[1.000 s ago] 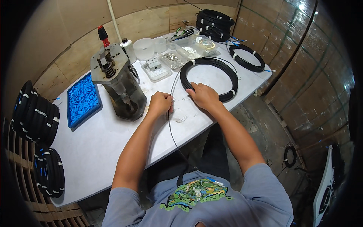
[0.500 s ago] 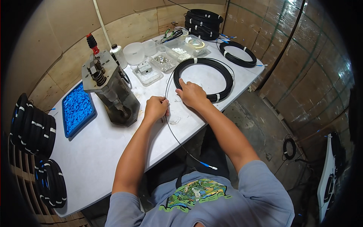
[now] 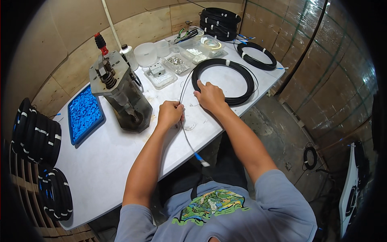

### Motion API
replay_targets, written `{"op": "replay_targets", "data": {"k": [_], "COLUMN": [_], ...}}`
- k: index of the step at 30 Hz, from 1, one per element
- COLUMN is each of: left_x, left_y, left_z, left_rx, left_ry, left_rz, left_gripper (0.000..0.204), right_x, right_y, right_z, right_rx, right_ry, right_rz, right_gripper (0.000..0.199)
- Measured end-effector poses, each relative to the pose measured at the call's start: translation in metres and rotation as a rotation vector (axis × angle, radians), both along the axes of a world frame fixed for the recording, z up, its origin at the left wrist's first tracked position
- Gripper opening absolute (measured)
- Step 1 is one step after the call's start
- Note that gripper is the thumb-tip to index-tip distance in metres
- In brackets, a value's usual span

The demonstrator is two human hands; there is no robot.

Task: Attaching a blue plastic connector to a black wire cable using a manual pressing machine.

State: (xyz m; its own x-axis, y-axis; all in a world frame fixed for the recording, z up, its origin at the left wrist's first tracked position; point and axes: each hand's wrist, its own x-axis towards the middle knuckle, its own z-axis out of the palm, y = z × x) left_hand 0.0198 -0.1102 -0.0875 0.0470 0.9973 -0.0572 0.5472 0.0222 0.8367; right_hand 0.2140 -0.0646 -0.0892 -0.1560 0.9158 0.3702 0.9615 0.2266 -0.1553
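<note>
My left hand (image 3: 169, 114) is closed around a thin black cable (image 3: 186, 135) just right of the metal press tool (image 3: 121, 94). The cable runs up to a black coil (image 3: 246, 80) on the white table (image 3: 100, 157), and its loose end with a blue and white connector (image 3: 200, 159) hangs off the table's front edge. My right hand (image 3: 209, 96) rests on the table at the coil's near left rim, fingers curled on the cable there.
A blue tray of small blue parts (image 3: 84, 117) lies at the left. Clear containers (image 3: 169, 68) and a white cup (image 3: 145, 53) stand behind. More black coils lie at the back (image 3: 258, 56), (image 3: 219, 18) and stacked at the left (image 3: 36, 133), (image 3: 56, 193).
The view has shifted a little. Both hands stay on the cable near the coil, and the connector end now hangs shorter below the table edge.
</note>
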Motion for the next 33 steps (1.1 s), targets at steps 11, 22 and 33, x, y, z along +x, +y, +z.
{"op": "replay_targets", "data": {"k": [11,22,33], "left_x": [-0.008,-0.012,-0.008], "left_y": [0.002,0.001,-0.002], "left_z": [-0.005,-0.008,-0.006], "left_rx": [-0.001,0.035,-0.018], "left_ry": [-0.020,-0.015,-0.073], "left_rz": [-0.010,0.028,0.018], "left_gripper": [0.027,0.027,0.021], "right_x": [0.034,0.011,-0.016], "right_y": [-0.044,-0.031,0.000], "right_z": [0.020,0.010,0.011], "right_rx": [-0.081,0.039,-0.095], "right_ry": [-0.030,-0.132,-0.144], "right_rz": [0.017,0.039,-0.060], "right_gripper": [0.040,0.046,0.038]}}
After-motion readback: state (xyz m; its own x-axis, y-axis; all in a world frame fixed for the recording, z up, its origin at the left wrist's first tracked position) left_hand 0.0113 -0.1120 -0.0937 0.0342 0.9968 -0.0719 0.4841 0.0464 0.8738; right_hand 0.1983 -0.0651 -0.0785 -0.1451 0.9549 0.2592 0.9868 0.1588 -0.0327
